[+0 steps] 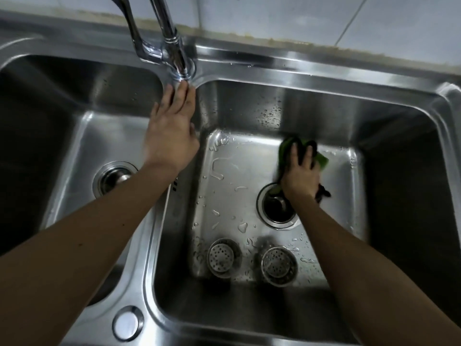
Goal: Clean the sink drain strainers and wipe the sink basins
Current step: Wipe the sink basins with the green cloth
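Faucet (159, 33) top cut off — right drain (277, 211) partly hidden (forearm).

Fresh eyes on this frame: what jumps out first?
The right hand pressing a green cloth on the wet floor of the right basin, just beyond its open drain. Two loose strainers sit side by side at that basin's near edge. The left hand rests flat by the faucet base.
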### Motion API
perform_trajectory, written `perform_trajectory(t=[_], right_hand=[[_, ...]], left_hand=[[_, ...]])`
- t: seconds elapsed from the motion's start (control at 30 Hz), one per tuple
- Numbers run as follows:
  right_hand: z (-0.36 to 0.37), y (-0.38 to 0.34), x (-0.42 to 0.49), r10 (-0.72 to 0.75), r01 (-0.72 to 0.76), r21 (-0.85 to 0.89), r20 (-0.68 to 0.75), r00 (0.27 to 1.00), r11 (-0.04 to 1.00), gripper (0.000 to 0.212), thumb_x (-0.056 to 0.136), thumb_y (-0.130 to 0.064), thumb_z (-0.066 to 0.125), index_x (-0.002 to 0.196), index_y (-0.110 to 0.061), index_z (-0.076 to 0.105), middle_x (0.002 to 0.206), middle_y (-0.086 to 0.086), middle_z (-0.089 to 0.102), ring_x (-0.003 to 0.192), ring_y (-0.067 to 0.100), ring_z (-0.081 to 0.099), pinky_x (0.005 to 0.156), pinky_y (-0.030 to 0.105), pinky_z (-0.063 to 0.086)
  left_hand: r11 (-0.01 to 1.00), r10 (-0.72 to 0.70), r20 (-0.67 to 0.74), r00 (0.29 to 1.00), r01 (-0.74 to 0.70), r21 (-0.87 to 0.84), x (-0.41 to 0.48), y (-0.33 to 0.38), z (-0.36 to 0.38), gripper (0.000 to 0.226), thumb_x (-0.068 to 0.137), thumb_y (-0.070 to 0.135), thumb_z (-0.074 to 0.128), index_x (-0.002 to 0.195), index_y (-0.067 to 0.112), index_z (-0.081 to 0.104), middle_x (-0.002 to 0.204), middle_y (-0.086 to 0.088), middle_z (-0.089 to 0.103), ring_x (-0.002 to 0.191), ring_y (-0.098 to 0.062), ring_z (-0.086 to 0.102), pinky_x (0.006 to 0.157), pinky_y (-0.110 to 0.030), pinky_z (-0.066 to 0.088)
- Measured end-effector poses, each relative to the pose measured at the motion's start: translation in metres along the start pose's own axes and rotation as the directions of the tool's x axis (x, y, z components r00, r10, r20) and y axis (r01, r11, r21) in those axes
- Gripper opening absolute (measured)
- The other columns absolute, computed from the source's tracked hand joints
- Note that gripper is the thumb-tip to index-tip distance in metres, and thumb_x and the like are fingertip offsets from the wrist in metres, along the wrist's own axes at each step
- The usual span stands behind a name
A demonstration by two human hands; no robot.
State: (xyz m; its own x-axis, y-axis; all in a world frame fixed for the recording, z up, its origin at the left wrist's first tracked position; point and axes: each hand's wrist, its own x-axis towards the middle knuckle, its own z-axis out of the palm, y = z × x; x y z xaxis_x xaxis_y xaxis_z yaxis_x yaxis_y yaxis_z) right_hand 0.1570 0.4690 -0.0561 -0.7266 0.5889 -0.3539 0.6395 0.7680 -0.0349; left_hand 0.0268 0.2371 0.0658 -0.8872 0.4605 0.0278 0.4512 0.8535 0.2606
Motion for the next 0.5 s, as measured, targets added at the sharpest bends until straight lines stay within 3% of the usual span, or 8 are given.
perform_trajectory(t=[0.1,0.17,0.27,0.33,0.37,0.4,0.43,0.5], right_hand=[[-0.001,-0.046,-0.01,-0.308,0.309,0.004,0.075,0.948,0.951,0.086,0.094,-0.025,0.056,0.153,-0.033,-0.006,0.162,0.009,-0.009,0.143,0.043,0.014,0.114,0.055,0.028],[0.007,-0.056,-0.021,-0.524,0.533,-0.046,0.133,0.841,0.845,0.088,0.091,-0.023,0.06,0.153,-0.034,0.0,0.163,0.007,-0.004,0.143,0.042,0.017,0.112,0.057,0.032],[0.031,-0.046,-0.041,-0.821,0.821,-0.093,0.05,0.569,0.564,0.07,0.086,-0.032,0.059,0.149,-0.034,0.029,0.159,0.007,0.024,0.136,0.041,0.037,0.099,0.054,0.047],[0.049,-0.037,-0.046,-0.939,0.932,-0.182,0.09,0.332,0.312,0.064,0.085,-0.043,0.055,0.146,-0.038,0.033,0.157,0.001,0.029,0.138,0.037,0.036,0.095,0.047,0.045],[0.056,-0.039,-0.045,-0.959,0.951,-0.212,0.125,0.255,0.226,0.064,0.086,-0.046,0.053,0.146,-0.039,0.031,0.158,-0.001,0.028,0.14,0.035,0.033,0.097,0.045,0.043],[0.057,-0.046,-0.044,-0.961,0.951,-0.237,0.143,0.238,0.2,0.066,0.086,-0.047,0.054,0.147,-0.04,0.029,0.158,-0.001,0.027,0.141,0.034,0.033,0.098,0.044,0.043],[0.057,-0.055,-0.04,-0.949,0.937,-0.261,0.15,0.277,0.232,0.068,0.085,-0.047,0.055,0.147,-0.039,0.029,0.158,0.0,0.028,0.14,0.034,0.034,0.098,0.044,0.043],[0.049,-0.079,-0.029,-0.892,0.874,-0.264,0.088,0.443,0.408,0.07,0.082,-0.044,0.06,0.146,-0.034,0.034,0.156,0.004,0.032,0.137,0.035,0.039,0.096,0.045,0.047]], left_hand=[[1.0,0.009,-0.006,1.0,-0.009,-0.017,0.001,0.0,0.0,0.067,0.091,0.01,0.045,0.151,0.015,0.017,0.16,0.0,0.01,0.148,-0.023,0.005,0.12,-0.043,0.014],[1.0,0.013,-0.012,1.0,-0.013,-0.019,0.001,0.0,0.001,0.066,0.091,0.011,0.045,0.151,0.015,0.017,0.16,0.0,0.011,0.148,-0.024,0.006,0.12,-0.044,0.015],[1.0,0.007,-0.015,1.0,-0.008,-0.004,0.002,-0.001,0.003,0.067,0.09,0.011,0.045,0.151,0.015,0.017,0.16,0.0,0.011,0.148,-0.023,0.006,0.12,-0.044,0.015],[1.0,0.009,-0.015,1.0,-0.009,0.012,0.002,0.0,0.004,0.068,0.09,0.012,0.044,0.152,0.015,0.016,0.16,0.0,0.01,0.148,-0.023,0.005,0.12,-0.043,0.015],[1.0,0.012,-0.017,1.0,-0.011,0.02,0.002,0.0,0.004,0.068,0.09,0.013,0.044,0.152,0.015,0.015,0.16,0.0,0.01,0.148,-0.023,0.005,0.12,-0.043,0.015],[1.0,0.016,-0.019,1.0,-0.016,0.027,0.002,-0.001,0.005,0.067,0.09,0.013,0.044,0.152,0.015,0.016,0.16,-0.001,0.01,0.148,-0.023,0.005,0.12,-0.043,0.015],[0.999,0.019,-0.022,1.0,-0.018,0.03,0.002,-0.001,0.005,0.067,0.09,0.012,0.044,0.151,0.014,0.017,0.16,-0.001,0.011,0.148,-0.024,0.006,0.12,-0.043,0.015],[0.999,0.017,-0.03,0.999,-0.017,0.028,0.001,-0.001,0.005,0.067,0.09,0.011,0.044,0.151,0.014,0.018,0.16,-0.001,0.013,0.148,-0.024,0.007,0.12,-0.042,0.016]])
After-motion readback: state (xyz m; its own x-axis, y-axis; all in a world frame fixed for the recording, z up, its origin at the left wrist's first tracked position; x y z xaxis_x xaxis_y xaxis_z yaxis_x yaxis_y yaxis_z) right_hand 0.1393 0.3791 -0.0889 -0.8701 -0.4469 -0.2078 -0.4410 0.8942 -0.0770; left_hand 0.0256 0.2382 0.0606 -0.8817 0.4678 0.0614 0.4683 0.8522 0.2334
